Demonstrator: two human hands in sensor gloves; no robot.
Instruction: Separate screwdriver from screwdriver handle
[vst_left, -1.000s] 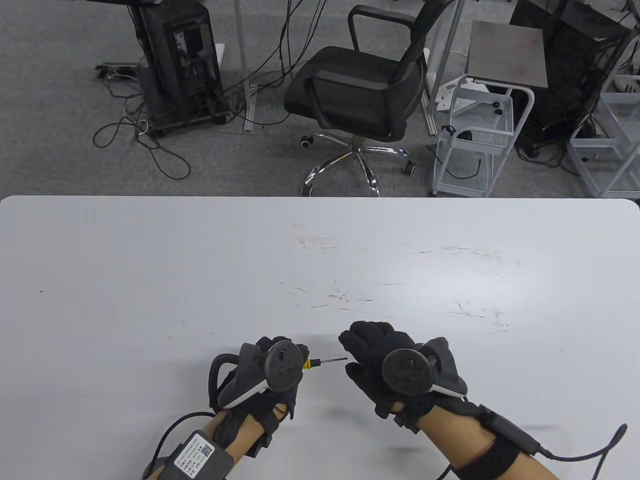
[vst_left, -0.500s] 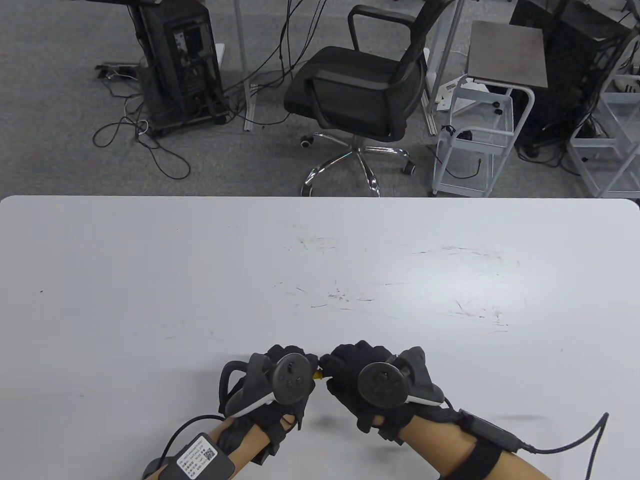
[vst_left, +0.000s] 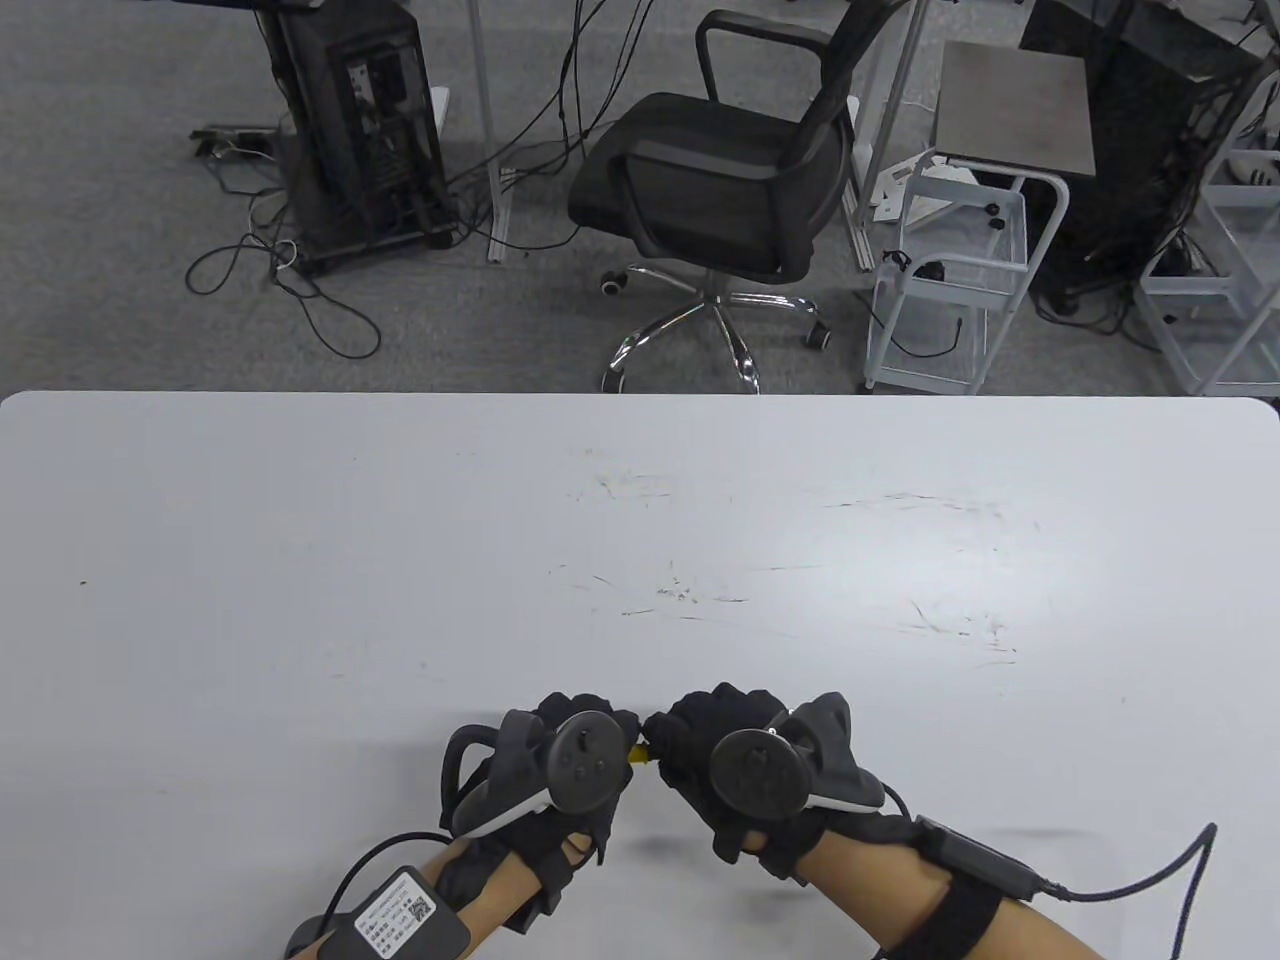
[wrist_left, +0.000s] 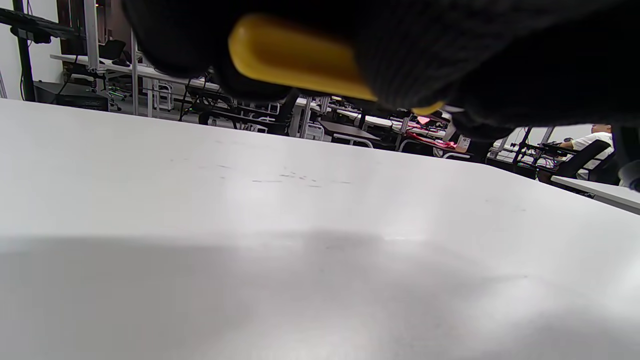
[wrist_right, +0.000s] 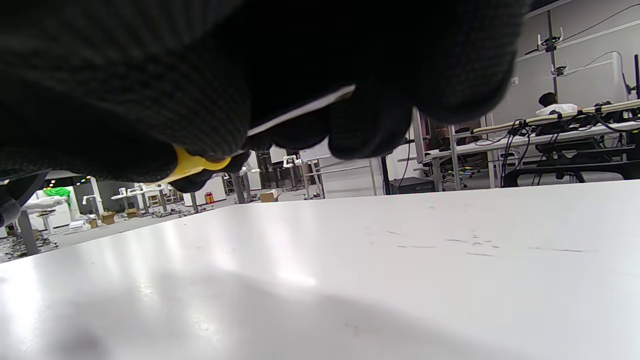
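My left hand (vst_left: 570, 765) grips the yellow screwdriver handle (vst_left: 636, 753), held just above the white table (vst_left: 300, 560) near its front edge. Only the handle's tip shows between the hands in the table view. The handle also shows in the left wrist view (wrist_left: 295, 57), wrapped by the gloved fingers (wrist_left: 475, 60). My right hand (vst_left: 715, 760) is closed around the metal shaft; the shaft is hidden in the table view. In the right wrist view the shaft (wrist_right: 300, 111) runs between the fingers (wrist_right: 370, 125) to the yellow handle end (wrist_right: 192, 165). The two hands touch.
The table carries faint scratch marks (vst_left: 680, 595) in its middle. Beyond its far edge stand an office chair (vst_left: 720, 200), a white wire cart (vst_left: 950, 290) and a computer tower (vst_left: 360, 120) with cables on the floor.
One second ago the hands were apart with the shaft bare between them. My right hand moved left and closed around the shaft. Since half a second ago almost nothing has moved.
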